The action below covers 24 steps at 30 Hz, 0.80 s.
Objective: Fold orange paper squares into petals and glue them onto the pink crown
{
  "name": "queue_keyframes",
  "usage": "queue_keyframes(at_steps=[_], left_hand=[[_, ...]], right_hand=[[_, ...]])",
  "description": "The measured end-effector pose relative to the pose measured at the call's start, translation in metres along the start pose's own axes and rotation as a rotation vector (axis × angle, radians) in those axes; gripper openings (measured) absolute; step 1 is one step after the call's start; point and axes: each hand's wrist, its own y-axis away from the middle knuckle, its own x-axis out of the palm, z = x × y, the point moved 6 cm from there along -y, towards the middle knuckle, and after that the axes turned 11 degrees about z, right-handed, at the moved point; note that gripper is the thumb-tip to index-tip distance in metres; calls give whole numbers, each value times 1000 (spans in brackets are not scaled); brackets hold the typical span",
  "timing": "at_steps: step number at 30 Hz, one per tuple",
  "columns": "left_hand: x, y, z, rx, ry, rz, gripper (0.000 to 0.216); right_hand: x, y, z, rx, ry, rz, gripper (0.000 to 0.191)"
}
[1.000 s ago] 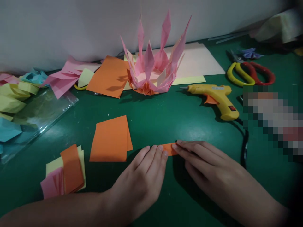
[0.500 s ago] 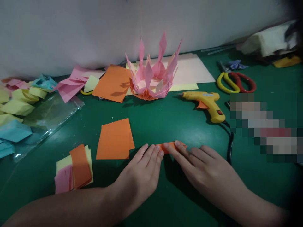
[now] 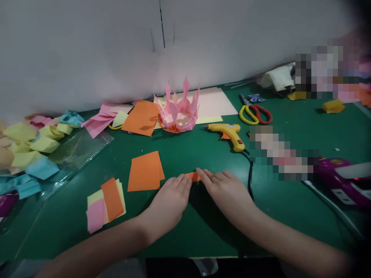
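The smooth green tabletop (image 3: 174,148) held a heap of yellow and blue folded paper pieces (image 3: 43,143) on its left, those already shaped. Near the wall stood a pink, crown-shaped paper construction with pointed tips (image 3: 174,112), seemingly well assembled, orange folds at its base. The left hand (image 3: 171,200) and right hand (image 3: 230,195) were slightly apart, palms down. Beside the left hand lay flat, square orange paper sheets (image 3: 145,173), apparently not yet folded. Smallest was the narrow orange paper strip (image 3: 194,177) between the hands, seemingly part-folded, its ends under their fingertips. Both hands pressed on it; whether either pinched it could not be told.
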Motion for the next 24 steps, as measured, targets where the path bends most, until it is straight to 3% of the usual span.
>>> queue_keyframes(at_steps=[4, 6, 9, 14, 16, 19, 24], left_hand=[[-25, -17, 28, -97, 457, 30, 29], [-36, -27, 48, -138, 656, -74, 25], [-46, -39, 84, -291, 866, -371, 20], [-38, -31, 115, -399, 1259, -1044, 25], [-27, -28, 114, -428, 1357, -1155, 34], [-10, -38, 101, -394, 1484, -1029, 42], [9, -59, 85, -343, 1636, -804, 25]], right_hand=[[3, -19, -5, -138, -123, 219, 25], [3, -32, -9, -153, -202, 312, 20], [3, -52, -21, -80, -431, 312, 23], [20, -69, -55, 144, -673, 153, 27], [32, -67, -67, 240, -835, 58, 39], [50, -63, -75, 312, -1062, -39, 43], [63, -64, -77, 295, -1354, -83, 38]])
